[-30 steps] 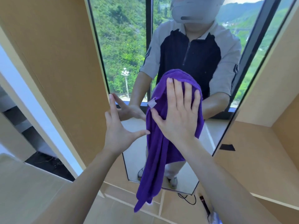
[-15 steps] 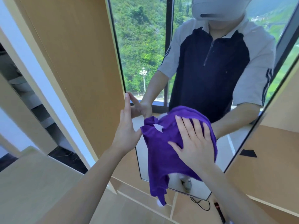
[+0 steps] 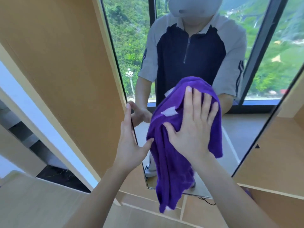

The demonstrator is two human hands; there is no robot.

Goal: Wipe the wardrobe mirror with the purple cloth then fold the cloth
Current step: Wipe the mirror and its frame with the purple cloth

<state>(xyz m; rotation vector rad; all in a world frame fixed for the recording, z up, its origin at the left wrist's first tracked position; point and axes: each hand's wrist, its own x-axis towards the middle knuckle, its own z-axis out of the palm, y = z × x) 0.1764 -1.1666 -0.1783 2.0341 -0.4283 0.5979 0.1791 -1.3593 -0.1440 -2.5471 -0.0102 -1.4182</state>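
Mirror (image 3: 256,125): tall, flat, dark-edged glass set in matte tan wood wardrobe panel (image 3: 65,71).
Purple cloth (image 3: 171,155): soft, fuzzy, bunched; hangs in loose folds against the glass.
Right hand (image 3: 192,130): fingers straight, spread, pressing cloth flat to mirror.
Left hand (image 3: 130,140): released, fingers extended on mirror's left edge, thumb touching cloth.

A purple cloth (image 3: 172,145) with a pale tag is showing against the mirror (image 3: 246,129), which is reflecting green hillside between tan wood panels (image 3: 65,71).
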